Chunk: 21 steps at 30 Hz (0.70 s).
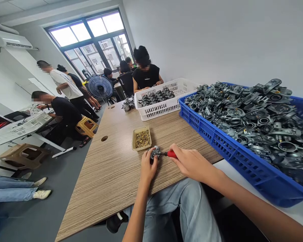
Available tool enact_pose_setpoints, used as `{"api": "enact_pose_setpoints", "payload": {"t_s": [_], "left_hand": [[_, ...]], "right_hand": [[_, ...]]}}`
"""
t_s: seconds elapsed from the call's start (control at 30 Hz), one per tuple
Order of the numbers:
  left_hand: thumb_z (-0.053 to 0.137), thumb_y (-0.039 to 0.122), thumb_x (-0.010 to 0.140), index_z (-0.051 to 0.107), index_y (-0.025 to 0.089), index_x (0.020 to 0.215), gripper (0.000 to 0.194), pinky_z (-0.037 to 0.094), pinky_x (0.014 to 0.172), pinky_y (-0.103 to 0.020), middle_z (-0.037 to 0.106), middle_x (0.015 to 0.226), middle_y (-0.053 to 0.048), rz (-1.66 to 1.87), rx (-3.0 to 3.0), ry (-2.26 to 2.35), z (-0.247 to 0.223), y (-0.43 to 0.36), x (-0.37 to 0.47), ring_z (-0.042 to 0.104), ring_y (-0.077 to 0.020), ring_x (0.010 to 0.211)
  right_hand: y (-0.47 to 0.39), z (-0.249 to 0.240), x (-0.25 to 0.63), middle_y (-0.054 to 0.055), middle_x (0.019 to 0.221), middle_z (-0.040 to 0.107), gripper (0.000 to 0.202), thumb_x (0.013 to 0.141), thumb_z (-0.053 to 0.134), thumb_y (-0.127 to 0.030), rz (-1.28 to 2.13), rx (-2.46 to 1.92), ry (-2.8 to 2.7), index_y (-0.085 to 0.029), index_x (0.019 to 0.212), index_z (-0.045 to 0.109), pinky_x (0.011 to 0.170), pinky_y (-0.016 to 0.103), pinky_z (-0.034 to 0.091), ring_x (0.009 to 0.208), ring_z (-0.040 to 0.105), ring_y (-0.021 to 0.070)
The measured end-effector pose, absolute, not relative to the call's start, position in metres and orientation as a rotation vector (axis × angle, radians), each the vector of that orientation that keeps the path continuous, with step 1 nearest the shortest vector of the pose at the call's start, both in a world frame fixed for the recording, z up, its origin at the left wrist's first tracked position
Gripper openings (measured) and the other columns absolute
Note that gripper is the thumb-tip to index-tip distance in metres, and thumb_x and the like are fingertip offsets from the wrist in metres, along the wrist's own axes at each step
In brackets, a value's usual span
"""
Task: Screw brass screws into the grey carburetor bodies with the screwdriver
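Observation:
My left hand point(149, 165) is closed around a small grey metal casting point(155, 152) and steadies it on the wooden table point(111, 171). In my right hand point(188, 159) is a screwdriver point(171, 154) with a red handle, held nearly level. Its dark shaft points left, and the tip meets the casting; the exact contact spot is too small to make out. Just beyond my left hand stands a small beige tray point(133, 145) holding many brass-coloured screws or pins point(142, 138).
A blue crate point(217, 148) heaped with grey metal castings point(255, 114) stands on the right. Behind it, a white basket point(156, 112) holds more castings, with a few loose parts point(128, 104) beside it. A person point(146, 75) sits at the far end; a fan point(100, 86) stands left.

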State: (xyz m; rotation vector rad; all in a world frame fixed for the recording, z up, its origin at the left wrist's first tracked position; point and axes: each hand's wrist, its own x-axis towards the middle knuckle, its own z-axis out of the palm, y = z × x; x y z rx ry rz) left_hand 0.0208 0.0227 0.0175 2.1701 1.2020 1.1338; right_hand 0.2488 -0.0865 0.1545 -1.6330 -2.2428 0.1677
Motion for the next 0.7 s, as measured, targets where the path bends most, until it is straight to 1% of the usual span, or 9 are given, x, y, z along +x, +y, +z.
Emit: {"api": "enact_pose_setpoints", "payload": {"t_s": [0.13, 0.2, 0.27, 0.33, 0.37, 0.43, 0.57, 0.63, 0.7], "left_hand": [[0.055, 0.030, 0.106, 0.062, 0.025, 0.143, 0.038, 0.048, 0.112, -0.046, 0.067, 0.133, -0.012, 1.135, 2.173, 1.198, 0.0175, 0.0228, 0.0207, 0.063, -0.0274, 0.124], [0.055, 0.030, 0.106, 0.062, 0.025, 0.142, 0.038, 0.048, 0.112, -0.046, 0.067, 0.133, -0.012, 1.137, 2.175, 1.195, 0.0176, 0.0227, 0.0207, 0.063, -0.0274, 0.124], [0.055, 0.030, 0.106, 0.062, 0.025, 0.142, 0.037, 0.047, 0.113, -0.046, 0.067, 0.133, -0.012, 1.141, 2.175, 1.192, 0.0175, 0.0225, 0.0207, 0.063, -0.0273, 0.125], [0.055, 0.030, 0.106, 0.062, 0.025, 0.142, 0.037, 0.048, 0.112, -0.045, 0.067, 0.132, -0.012, 1.143, 2.173, 1.192, 0.0173, 0.0224, 0.0208, 0.063, -0.0272, 0.124], [0.055, 0.030, 0.106, 0.062, 0.025, 0.143, 0.038, 0.048, 0.111, -0.045, 0.067, 0.132, -0.011, 1.142, 2.171, 1.192, 0.0172, 0.0223, 0.0208, 0.063, -0.0270, 0.124], [0.055, 0.031, 0.106, 0.062, 0.025, 0.143, 0.038, 0.049, 0.111, -0.045, 0.067, 0.131, -0.011, 1.139, 2.170, 1.193, 0.0170, 0.0224, 0.0208, 0.063, -0.0269, 0.123], [0.054, 0.031, 0.106, 0.063, 0.025, 0.142, 0.037, 0.048, 0.111, -0.045, 0.067, 0.133, -0.012, 1.141, 2.171, 1.204, 0.0178, 0.0224, 0.0213, 0.063, -0.0272, 0.124], [0.055, 0.031, 0.106, 0.064, 0.025, 0.141, 0.037, 0.049, 0.110, -0.045, 0.068, 0.131, -0.012, 1.148, 2.168, 1.213, 0.0185, 0.0221, 0.0217, 0.064, -0.0274, 0.123], [0.055, 0.031, 0.106, 0.064, 0.025, 0.141, 0.036, 0.049, 0.110, -0.045, 0.068, 0.130, -0.011, 1.154, 2.166, 1.214, 0.0192, 0.0218, 0.0220, 0.064, -0.0273, 0.122]], "right_hand": [[-0.0825, 0.1513, 0.2444, 0.008, 0.088, 0.078, 0.030, 0.115, 0.043, -0.048, -0.016, -1.855, -2.217, -0.019, 0.118, 0.050, 0.057, 0.031, 0.027, 0.078, 0.078, 0.0276], [-0.0835, 0.1515, 0.2449, 0.008, 0.092, 0.078, 0.026, 0.116, 0.044, -0.045, 0.021, -1.788, -2.227, -0.020, 0.119, 0.049, 0.058, 0.030, 0.029, 0.081, 0.078, 0.0261], [-0.0861, 0.1529, 0.2468, 0.006, 0.101, 0.078, 0.016, 0.115, 0.048, -0.034, 0.124, -1.626, -2.243, -0.021, 0.124, 0.047, 0.062, 0.029, 0.034, 0.088, 0.078, 0.0235], [-0.0885, 0.1541, 0.2481, 0.004, 0.108, 0.078, 0.012, 0.112, 0.050, -0.024, 0.204, -1.500, -2.253, -0.022, 0.124, 0.046, 0.065, 0.028, 0.037, 0.094, 0.078, 0.0216], [-0.0889, 0.1542, 0.2481, 0.004, 0.108, 0.077, 0.010, 0.112, 0.050, -0.022, 0.215, -1.489, -2.258, -0.023, 0.122, 0.046, 0.065, 0.028, 0.037, 0.094, 0.078, 0.0214], [-0.0880, 0.1532, 0.2469, 0.005, 0.102, 0.078, 0.005, 0.113, 0.049, -0.025, 0.166, -1.570, -2.260, -0.022, 0.117, 0.047, 0.062, 0.030, 0.035, 0.088, 0.078, 0.0228], [-0.0829, 0.1500, 0.2446, 0.007, 0.086, 0.078, 0.027, 0.116, 0.042, -0.046, -0.007, -1.836, -2.223, -0.019, 0.119, 0.049, 0.056, 0.032, 0.025, 0.075, 0.077, 0.0282], [-0.0822, 0.1500, 0.2459, 0.007, 0.087, 0.078, 0.027, 0.116, 0.043, -0.046, 0.022, -1.823, -2.214, -0.019, 0.119, 0.048, 0.056, 0.032, 0.027, 0.076, 0.078, 0.0277], [-0.0835, 0.1511, 0.2484, 0.006, 0.095, 0.079, 0.018, 0.115, 0.047, -0.038, 0.112, -1.711, -2.216, -0.021, 0.120, 0.047, 0.059, 0.030, 0.032, 0.083, 0.079, 0.0255]]}}
